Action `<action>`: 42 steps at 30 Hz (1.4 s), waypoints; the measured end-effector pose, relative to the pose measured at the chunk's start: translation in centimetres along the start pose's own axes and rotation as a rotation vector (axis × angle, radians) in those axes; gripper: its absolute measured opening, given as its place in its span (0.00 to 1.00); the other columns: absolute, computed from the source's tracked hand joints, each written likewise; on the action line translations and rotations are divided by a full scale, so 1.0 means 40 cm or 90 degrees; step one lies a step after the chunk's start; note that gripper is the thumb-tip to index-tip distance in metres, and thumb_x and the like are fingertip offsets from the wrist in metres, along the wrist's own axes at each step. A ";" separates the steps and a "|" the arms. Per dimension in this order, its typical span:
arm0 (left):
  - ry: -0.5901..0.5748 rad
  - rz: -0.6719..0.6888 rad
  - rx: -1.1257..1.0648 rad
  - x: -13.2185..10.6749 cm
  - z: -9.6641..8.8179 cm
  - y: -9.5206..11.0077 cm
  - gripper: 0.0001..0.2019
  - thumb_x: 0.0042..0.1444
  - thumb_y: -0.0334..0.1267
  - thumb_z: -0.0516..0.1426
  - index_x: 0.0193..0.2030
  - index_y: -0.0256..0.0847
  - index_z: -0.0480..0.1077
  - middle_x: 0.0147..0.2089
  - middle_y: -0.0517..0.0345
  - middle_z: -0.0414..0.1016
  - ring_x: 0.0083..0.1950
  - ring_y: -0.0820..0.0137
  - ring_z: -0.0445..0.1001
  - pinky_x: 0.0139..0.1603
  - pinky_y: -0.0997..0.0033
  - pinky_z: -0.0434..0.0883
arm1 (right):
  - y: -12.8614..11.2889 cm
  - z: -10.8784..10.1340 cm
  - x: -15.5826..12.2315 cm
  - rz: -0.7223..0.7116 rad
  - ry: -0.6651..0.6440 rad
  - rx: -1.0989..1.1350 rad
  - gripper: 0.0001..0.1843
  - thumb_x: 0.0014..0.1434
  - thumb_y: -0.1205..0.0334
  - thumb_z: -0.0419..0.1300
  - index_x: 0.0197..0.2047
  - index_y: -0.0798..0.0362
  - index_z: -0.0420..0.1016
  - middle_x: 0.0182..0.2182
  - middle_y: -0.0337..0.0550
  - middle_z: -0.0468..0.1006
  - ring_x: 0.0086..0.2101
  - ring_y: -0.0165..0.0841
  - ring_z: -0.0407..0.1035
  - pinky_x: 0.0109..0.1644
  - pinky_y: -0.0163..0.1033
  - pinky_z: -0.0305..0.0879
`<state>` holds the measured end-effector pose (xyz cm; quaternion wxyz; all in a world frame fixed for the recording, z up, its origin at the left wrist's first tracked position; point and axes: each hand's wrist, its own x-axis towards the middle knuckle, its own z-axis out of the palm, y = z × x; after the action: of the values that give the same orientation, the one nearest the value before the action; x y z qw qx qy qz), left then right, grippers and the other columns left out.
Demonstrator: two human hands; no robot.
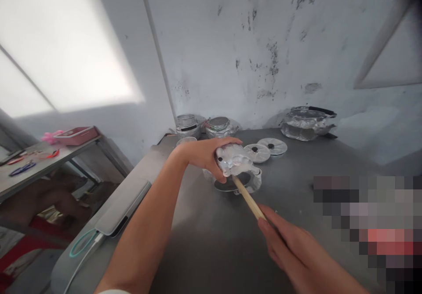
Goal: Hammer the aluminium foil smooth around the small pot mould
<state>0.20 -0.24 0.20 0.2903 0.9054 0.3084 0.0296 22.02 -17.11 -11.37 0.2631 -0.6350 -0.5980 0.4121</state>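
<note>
My left hand (206, 155) is wrapped around a shiny silver piece (233, 157) with a crinkled, wrapped look and a black dot on its side. In my right hand (286, 237) is a light wooden stick (248, 198), slanting up and left. The stick's far end meets the lower edge of the silver piece; whether it goes inside cannot be made out. Just beneath, a round silver pot-like vessel (258, 182) with a dark opening stands on the grey table (211, 245), partly hidden by the piece and my left hand.
Two silver discs with black knobs (272, 147) lie behind my hands. Wrapped silver pots (219, 127) stand along the wall, with another pot (306, 122) at right. A white power bank (123, 206) with a cable lies at left. A pink tray (78, 135) sits on a side table.
</note>
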 end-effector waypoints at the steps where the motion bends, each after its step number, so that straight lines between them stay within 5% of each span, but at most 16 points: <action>1: 0.000 0.001 0.004 0.000 0.000 -0.001 0.53 0.43 0.49 0.69 0.73 0.56 0.47 0.75 0.55 0.49 0.66 0.47 0.62 0.55 0.59 0.68 | 0.005 0.000 0.001 0.006 0.005 0.004 0.27 0.64 0.40 0.46 0.55 0.43 0.74 0.25 0.43 0.80 0.19 0.35 0.71 0.15 0.34 0.58; 5: -0.006 0.002 0.006 -0.001 -0.002 -0.001 0.51 0.45 0.50 0.68 0.73 0.56 0.47 0.75 0.56 0.48 0.67 0.47 0.61 0.57 0.58 0.67 | 0.022 -0.004 0.010 0.019 -0.007 0.010 0.26 0.61 0.41 0.51 0.54 0.44 0.77 0.23 0.45 0.79 0.18 0.36 0.70 0.13 0.35 0.56; 16: -0.003 0.005 0.007 0.001 -0.001 -0.002 0.52 0.45 0.49 0.69 0.73 0.55 0.46 0.74 0.55 0.49 0.67 0.48 0.61 0.56 0.60 0.68 | 0.008 -0.007 0.004 0.056 -0.028 0.029 0.30 0.65 0.40 0.45 0.57 0.47 0.74 0.24 0.44 0.79 0.13 0.31 0.64 0.14 0.35 0.58; 23: -0.009 -0.006 -0.007 -0.002 0.001 0.002 0.52 0.45 0.48 0.69 0.73 0.55 0.46 0.73 0.55 0.52 0.63 0.50 0.66 0.53 0.62 0.69 | 0.015 -0.004 0.016 -0.032 -0.065 0.030 0.27 0.66 0.40 0.46 0.57 0.45 0.73 0.21 0.38 0.75 0.15 0.28 0.63 0.14 0.30 0.54; 27: -0.006 -0.010 -0.004 -0.003 0.002 0.004 0.52 0.45 0.48 0.69 0.73 0.55 0.47 0.73 0.55 0.52 0.62 0.50 0.67 0.52 0.63 0.70 | 0.012 0.005 0.012 0.010 -0.037 0.044 0.29 0.65 0.39 0.46 0.59 0.45 0.70 0.25 0.41 0.78 0.18 0.31 0.68 0.14 0.32 0.56; 33: 0.000 -0.006 0.006 -0.001 -0.001 0.004 0.51 0.45 0.49 0.69 0.73 0.55 0.47 0.74 0.56 0.51 0.65 0.49 0.64 0.53 0.62 0.69 | 0.044 0.002 0.018 0.034 -0.058 0.047 0.28 0.64 0.39 0.48 0.59 0.42 0.71 0.24 0.42 0.79 0.13 0.32 0.62 0.12 0.36 0.53; 38: -0.003 -0.001 -0.003 -0.001 0.000 0.001 0.52 0.45 0.49 0.69 0.73 0.56 0.47 0.74 0.55 0.50 0.63 0.49 0.66 0.54 0.61 0.69 | 0.019 0.001 0.014 -0.002 -0.056 0.023 0.27 0.64 0.38 0.48 0.57 0.42 0.72 0.21 0.39 0.76 0.15 0.32 0.64 0.15 0.35 0.57; 42: 0.001 -0.005 0.000 -0.001 0.000 0.001 0.52 0.44 0.49 0.69 0.73 0.56 0.47 0.73 0.55 0.52 0.63 0.48 0.66 0.54 0.59 0.69 | 0.001 -0.006 0.018 -0.052 -0.017 0.002 0.23 0.64 0.40 0.49 0.50 0.42 0.76 0.27 0.42 0.80 0.28 0.38 0.74 0.28 0.37 0.69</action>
<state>0.19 -0.28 0.20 0.2906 0.9040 0.3122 0.0289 22.18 -16.38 -11.42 0.2730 -0.6039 -0.6263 0.4105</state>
